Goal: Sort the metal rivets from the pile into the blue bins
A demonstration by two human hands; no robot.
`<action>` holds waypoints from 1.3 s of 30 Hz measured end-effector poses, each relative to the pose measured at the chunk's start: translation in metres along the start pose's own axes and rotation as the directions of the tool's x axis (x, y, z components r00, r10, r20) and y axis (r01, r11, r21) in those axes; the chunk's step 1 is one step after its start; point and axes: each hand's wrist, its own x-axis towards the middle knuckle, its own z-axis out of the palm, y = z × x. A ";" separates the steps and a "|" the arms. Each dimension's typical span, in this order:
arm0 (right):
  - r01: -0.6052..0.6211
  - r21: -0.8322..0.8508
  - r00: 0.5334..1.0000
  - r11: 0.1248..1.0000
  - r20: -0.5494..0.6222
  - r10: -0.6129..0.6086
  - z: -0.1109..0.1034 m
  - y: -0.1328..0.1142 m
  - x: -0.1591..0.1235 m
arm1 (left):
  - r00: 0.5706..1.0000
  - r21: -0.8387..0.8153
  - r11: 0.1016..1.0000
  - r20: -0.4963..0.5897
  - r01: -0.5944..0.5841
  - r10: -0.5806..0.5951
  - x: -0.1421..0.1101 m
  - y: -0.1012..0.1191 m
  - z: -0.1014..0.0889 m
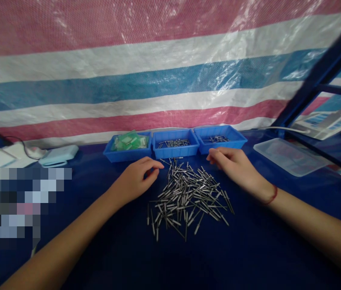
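Note:
A loose pile of silver blind rivets (188, 193) lies on the dark blue table between my hands. My left hand (138, 177) is at the pile's upper left edge, its thumb and index finger curved with a small gap between the tips; nothing plainly shows in it. My right hand (230, 163) hovers by the front of the right blue bin (221, 145), fingers curled and pinched together; whatever they hold, if anything, is hidden. That bin has some rivets inside. More rivets lie in the middle blue bin (175, 152). The left blue bin (128, 155) contains green plastic packets (131, 140).
A translucent plastic lid (291, 157) lies at the right. Far left are a light blue case (58, 155), white items and a cable, with a blurred-out patch below. Behind the bins hangs a striped plastic sheet (158, 88); a blue metal frame (312, 76) stands right.

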 end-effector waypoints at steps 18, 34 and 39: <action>0.220 -0.108 0.958 0.970 0.214 -0.193 0.010 -0.014 -0.021 | 0.921 0.048 0.993 0.381 -0.112 0.085 -0.007 0.002 -0.011; 0.416 -0.165 0.891 0.894 0.270 -0.364 0.022 -0.016 -0.034 | 0.917 0.100 0.994 0.399 -0.036 -0.007 -0.008 0.002 -0.021; 0.524 -0.186 0.843 0.831 0.250 -0.476 0.022 -0.018 -0.034 | 0.941 0.056 0.998 0.338 -0.039 0.017 -0.005 -0.001 -0.023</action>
